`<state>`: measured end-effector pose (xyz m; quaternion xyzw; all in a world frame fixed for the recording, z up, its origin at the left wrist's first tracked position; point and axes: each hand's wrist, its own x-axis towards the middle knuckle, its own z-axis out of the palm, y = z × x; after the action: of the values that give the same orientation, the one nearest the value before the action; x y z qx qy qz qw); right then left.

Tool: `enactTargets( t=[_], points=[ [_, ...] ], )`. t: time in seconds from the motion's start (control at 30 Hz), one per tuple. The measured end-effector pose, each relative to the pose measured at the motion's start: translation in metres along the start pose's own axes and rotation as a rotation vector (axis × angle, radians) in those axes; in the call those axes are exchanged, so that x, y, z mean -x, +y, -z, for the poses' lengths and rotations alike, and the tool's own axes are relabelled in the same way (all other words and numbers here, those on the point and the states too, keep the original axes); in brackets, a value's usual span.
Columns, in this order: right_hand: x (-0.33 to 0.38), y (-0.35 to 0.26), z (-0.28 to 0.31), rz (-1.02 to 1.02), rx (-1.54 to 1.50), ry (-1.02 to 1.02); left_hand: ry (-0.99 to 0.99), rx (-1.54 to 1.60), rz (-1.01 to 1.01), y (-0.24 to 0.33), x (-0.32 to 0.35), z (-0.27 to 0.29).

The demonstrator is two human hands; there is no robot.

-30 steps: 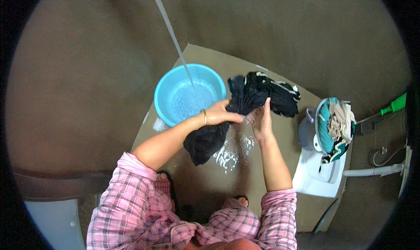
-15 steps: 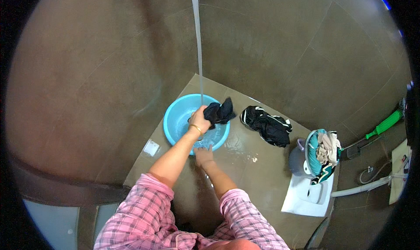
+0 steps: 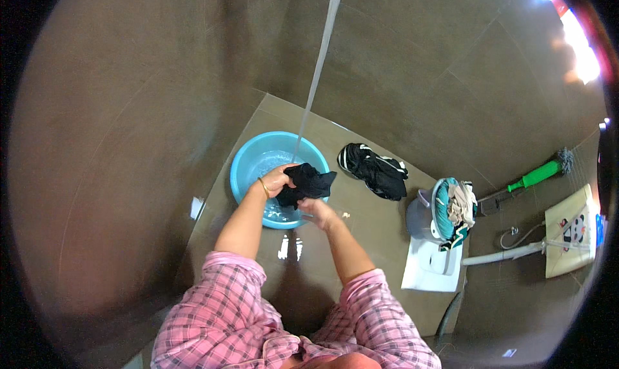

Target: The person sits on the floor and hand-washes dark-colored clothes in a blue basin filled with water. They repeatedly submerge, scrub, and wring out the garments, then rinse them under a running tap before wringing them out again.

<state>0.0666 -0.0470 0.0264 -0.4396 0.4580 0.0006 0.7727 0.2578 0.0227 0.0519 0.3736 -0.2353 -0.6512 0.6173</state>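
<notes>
A light blue basin [image 3: 240, 198] with water in it stands on the tiled floor. A stream of water [image 3: 316, 79] falls into it from above. My left hand [image 3: 277, 180], with a gold bangle at the wrist, is closed on a wet black cloth garment [image 3: 308, 180] and holds it bunched over the basin. Its exact kind does not show. My right hand [image 3: 317, 212] is at the lower edge of the garment, above the basin's near right rim. The right fingers are stretched toward the cloth, apparently with nothing gripped.
A black garment pile with white stripes [image 3: 377, 172] lies right of the basin. Farther right, a grey bucket [image 3: 418, 219] full of clothes [image 3: 461, 204] stands by a white squat toilet [image 3: 416, 269]. A green-handled brush [image 3: 538, 175] and a cistern [image 3: 554, 240] are at the right wall.
My left hand has lifted and shifted the black garment toward the basin's near side. My right hand has left the near rim and moved up beside the garment. The view has shifted slightly.
</notes>
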Motion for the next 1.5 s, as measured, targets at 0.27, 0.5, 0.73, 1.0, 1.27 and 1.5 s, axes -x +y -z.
enactTargets(
  t=[0.27,0.5,0.73,1.0,1.27,1.5],
  points=[
    [0.069,-0.089,0.000,0.193,0.209,0.283,0.097,0.311,-0.087,-0.078,-0.038,-0.019],
    [0.048,-0.079,-0.019,0.286,-0.029,0.243,0.247,-0.245,-0.175,-0.089,-0.045,0.018],
    [0.025,-0.094,0.055,0.479,-0.202,0.535,0.645,-0.161,0.213,-0.037,0.002,0.028],
    [0.009,-0.150,0.077,1.140,0.027,0.697,0.802,-0.392,-0.279,0.080,0.045,-0.033],
    [0.099,-0.195,0.053,1.496,0.027,0.577,0.812,-0.492,-1.104,0.150,0.085,-0.120],
    [0.093,-0.187,0.041,0.611,-0.404,-0.040,0.853,-0.267,-1.014,0.145,0.068,-0.134]
  ],
)
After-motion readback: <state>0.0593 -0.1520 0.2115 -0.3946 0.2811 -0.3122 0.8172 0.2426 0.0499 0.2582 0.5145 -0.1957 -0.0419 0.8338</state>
